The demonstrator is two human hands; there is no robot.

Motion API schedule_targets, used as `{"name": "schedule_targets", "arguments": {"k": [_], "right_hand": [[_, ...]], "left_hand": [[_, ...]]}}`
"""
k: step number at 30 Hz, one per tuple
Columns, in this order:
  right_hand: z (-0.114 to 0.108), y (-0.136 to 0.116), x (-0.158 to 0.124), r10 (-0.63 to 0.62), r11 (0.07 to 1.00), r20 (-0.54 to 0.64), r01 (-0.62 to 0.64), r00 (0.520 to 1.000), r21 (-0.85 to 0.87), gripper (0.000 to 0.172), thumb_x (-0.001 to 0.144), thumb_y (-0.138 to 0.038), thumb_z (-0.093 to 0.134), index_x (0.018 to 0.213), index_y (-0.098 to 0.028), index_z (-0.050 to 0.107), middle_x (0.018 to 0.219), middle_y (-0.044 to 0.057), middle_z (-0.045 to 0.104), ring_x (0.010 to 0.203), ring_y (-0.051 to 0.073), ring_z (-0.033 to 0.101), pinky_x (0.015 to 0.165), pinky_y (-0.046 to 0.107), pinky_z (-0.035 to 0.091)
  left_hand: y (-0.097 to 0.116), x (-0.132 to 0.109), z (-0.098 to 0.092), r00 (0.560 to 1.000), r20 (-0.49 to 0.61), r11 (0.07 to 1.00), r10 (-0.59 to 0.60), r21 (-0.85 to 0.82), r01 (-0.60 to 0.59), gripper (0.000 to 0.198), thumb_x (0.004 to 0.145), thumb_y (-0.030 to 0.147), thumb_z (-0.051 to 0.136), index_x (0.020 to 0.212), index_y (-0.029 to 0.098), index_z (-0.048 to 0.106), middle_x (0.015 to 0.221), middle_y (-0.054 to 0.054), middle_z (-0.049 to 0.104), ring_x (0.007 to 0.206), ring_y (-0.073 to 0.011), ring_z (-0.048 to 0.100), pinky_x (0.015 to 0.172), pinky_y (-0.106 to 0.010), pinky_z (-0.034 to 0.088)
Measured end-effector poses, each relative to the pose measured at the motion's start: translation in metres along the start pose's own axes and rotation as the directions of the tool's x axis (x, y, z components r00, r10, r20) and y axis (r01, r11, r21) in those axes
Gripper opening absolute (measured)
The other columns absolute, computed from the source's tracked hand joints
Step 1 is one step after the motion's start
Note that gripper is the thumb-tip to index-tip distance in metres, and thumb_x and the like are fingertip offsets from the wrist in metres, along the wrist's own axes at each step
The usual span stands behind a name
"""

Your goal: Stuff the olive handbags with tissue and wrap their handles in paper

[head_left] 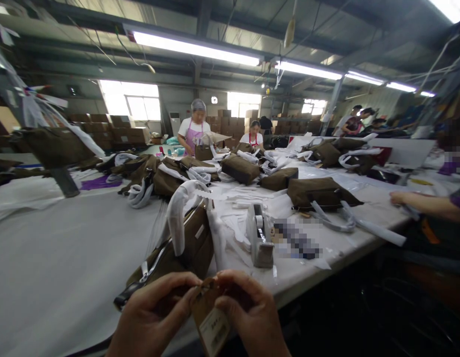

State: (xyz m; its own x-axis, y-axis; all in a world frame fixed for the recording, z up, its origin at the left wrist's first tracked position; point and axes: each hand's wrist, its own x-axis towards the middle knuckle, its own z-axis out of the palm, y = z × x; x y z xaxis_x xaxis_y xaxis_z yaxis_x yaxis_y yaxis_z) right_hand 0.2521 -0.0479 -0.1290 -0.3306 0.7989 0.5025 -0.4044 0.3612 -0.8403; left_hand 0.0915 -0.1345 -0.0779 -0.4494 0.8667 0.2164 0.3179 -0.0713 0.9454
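Low in the middle of the view, my left hand [155,312] and my right hand [248,310] pinch the top of a brown hang tag [204,305] between fingertips. The tag carries a white label with a barcode and hangs down between the hands. Just beyond it, an olive-brown handbag [194,238] lies on the table, its handle [177,218] wrapped in white paper. A silver zipper [155,265] runs along the bag's edge toward my left hand. Whether the tag is fastened to the bag is hidden by my fingers.
A grey tape dispenser [262,248] stands right of the bag on the white table [84,248]. More brown bags [321,192] with wrapped straps lie behind. A co-worker's arm [423,202] reaches in from the right. Other people work across the table, near stacked cartons [121,134].
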Motion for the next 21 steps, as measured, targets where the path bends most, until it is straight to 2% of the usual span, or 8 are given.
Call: {"name": "schedule_targets", "arguments": {"k": [4, 7, 9, 11, 13, 17, 19, 21], "right_hand": [[-0.017, 0.005, 0.0, 0.088, 0.994, 0.028, -0.09, 0.996, 0.061, 0.035, 0.079, -0.018, 0.084, 0.112, -0.03, 0.078, 0.088, 0.0, 0.078, 0.077, 0.015, 0.076, 0.071, 0.016, 0.061], [-0.035, 0.004, 0.007, 0.142, 0.974, 0.136, -0.114, 0.98, -0.194, 0.023, 0.086, -0.02, 0.077, 0.108, -0.027, 0.08, 0.092, 0.002, 0.079, 0.088, 0.019, 0.077, 0.082, 0.025, 0.063], [-0.041, 0.003, 0.013, 0.076, 0.921, 0.121, -0.024, 0.99, -0.389, 0.017, 0.091, -0.023, 0.071, 0.104, -0.026, 0.081, 0.101, 0.005, 0.079, 0.101, 0.022, 0.075, 0.093, 0.03, 0.061], [-0.036, 0.003, 0.018, -0.038, 0.889, 0.042, 0.053, 0.998, -0.455, 0.019, 0.095, -0.027, 0.067, 0.108, -0.026, 0.08, 0.109, 0.007, 0.078, 0.104, 0.022, 0.075, 0.094, 0.029, 0.06], [-0.02, 0.005, 0.019, -0.075, 0.924, 0.024, 0.078, 0.997, -0.375, 0.024, 0.095, -0.032, 0.066, 0.116, -0.026, 0.077, 0.113, 0.007, 0.077, 0.099, 0.02, 0.075, 0.09, 0.026, 0.061], [0.018, 0.012, 0.011, 0.025, 0.994, 0.201, -0.003, 0.979, -0.11, 0.025, 0.087, -0.032, 0.076, 0.111, -0.024, 0.078, 0.101, 0.005, 0.08, 0.093, 0.021, 0.076, 0.086, 0.025, 0.061], [0.025, 0.019, 0.007, 0.131, 0.991, 0.242, -0.136, 0.961, 0.006, 0.019, 0.087, -0.038, 0.077, 0.095, -0.021, 0.081, 0.081, 0.005, 0.079, 0.073, 0.018, 0.075, 0.069, 0.021, 0.061], [0.023, 0.026, 0.007, 0.256, 0.953, 0.193, -0.28, 0.947, 0.112, 0.031, 0.088, -0.048, 0.075, 0.088, -0.019, 0.081, 0.07, 0.005, 0.075, 0.05, 0.011, 0.064, 0.047, 0.016, 0.051]], "left_hand": [[0.008, 0.004, -0.006, 0.992, -0.089, 0.995, -0.088, -0.062, 0.083, 0.036, 0.08, 0.059, 0.076, 0.086, 0.023, 0.074, 0.077, 0.001, 0.076, 0.06, -0.0106, 0.066, 0.061, -0.014, 0.053], [0.007, 0.013, -0.015, 0.981, -0.173, 0.989, -0.085, -0.131, 0.063, 0.039, 0.083, 0.059, 0.074, 0.093, 0.022, 0.068, 0.079, 0.002, 0.074, 0.054, -0.0081, 0.059, 0.057, -0.014, 0.05], [0.005, 0.016, -0.018, 0.975, -0.209, 0.985, -0.079, -0.169, 0.044, 0.039, 0.084, 0.058, 0.073, 0.094, 0.021, 0.065, 0.089, -0.001, 0.076, 0.057, -0.0096, 0.061, 0.053, -0.016, 0.05], [0.005, 0.017, -0.017, 0.974, -0.217, 0.987, -0.059, -0.157, 0.024, 0.039, 0.084, 0.058, 0.074, 0.091, 0.02, 0.064, 0.094, -0.003, 0.076, 0.064, -0.0126, 0.065, 0.055, -0.018, 0.052], [0.005, 0.015, -0.013, 0.983, -0.181, 0.991, -0.03, -0.136, 0.005, 0.041, 0.084, 0.06, 0.073, 0.088, 0.02, 0.064, 0.09, -0.003, 0.076, 0.063, -0.0134, 0.065, 0.059, -0.02, 0.054], [0.005, 0.008, -0.007, 0.998, -0.061, 0.987, -0.023, -0.163, 0.013, 0.041, 0.084, 0.06, 0.074, 0.086, 0.02, 0.066, 0.077, -0.001, 0.073, 0.059, -0.0122, 0.062, 0.058, -0.02, 0.054], [0.003, 0.006, -0.007, 0.999, -0.047, 0.988, -0.024, -0.156, 0.016, 0.039, 0.084, 0.059, 0.074, 0.086, 0.02, 0.066, 0.077, -0.001, 0.073, 0.059, -0.0128, 0.062, 0.058, -0.02, 0.055], [-0.002, 0.006, -0.009, 0.996, -0.089, 0.995, 0.001, -0.097, -0.01, 0.037, 0.089, 0.058, 0.068, 0.09, 0.021, 0.066, 0.091, -0.004, 0.076, 0.058, -0.0131, 0.063, 0.06, -0.023, 0.058]]}}
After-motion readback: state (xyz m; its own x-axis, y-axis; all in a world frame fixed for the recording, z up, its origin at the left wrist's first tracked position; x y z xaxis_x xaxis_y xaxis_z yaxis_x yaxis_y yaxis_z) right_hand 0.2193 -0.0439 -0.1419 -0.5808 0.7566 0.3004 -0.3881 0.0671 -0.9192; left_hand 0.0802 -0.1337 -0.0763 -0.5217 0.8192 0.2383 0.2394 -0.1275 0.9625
